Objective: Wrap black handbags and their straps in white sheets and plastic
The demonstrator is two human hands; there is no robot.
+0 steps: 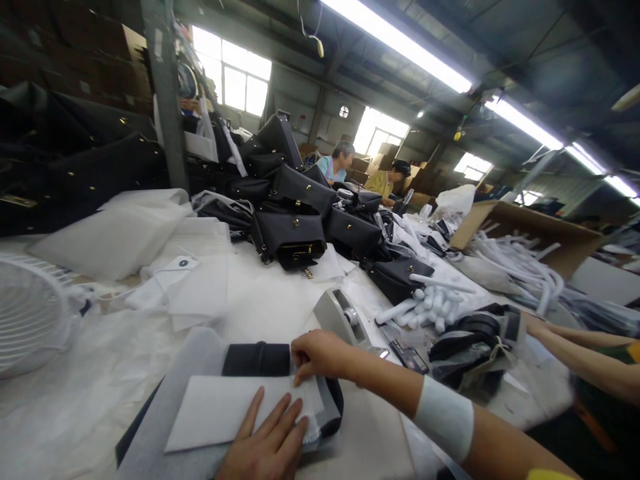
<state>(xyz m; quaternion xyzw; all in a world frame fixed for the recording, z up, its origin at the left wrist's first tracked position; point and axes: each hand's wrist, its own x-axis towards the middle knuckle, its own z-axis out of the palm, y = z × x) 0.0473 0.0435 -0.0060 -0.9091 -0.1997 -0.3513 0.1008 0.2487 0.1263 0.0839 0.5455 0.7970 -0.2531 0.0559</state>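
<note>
My left hand (270, 437) lies flat, fingers spread, on a white padded sheet (210, 407) at the bottom centre. Beneath that sheet is a black bag (243, 360), its upper part showing with a narrow strap across it. Pale wrapping paper (150, 420) lies under and around the bag. At the sheet's upper right end, my right hand (320, 360) has its fingers curled into a pinch beside the bag; what they grip is hidden. A white band circles my right forearm. Just beyond the right hand stands a grey tape dispenser (337, 313).
Finished-looking black bags (295, 227) are heaped at the back. A white fan (33, 313) stands left, near white paper sheets (200, 287). Rolled white pieces (435, 307) and a cardboard box (530, 233) are right. A co-worker's arms (580, 347) reach in from the right.
</note>
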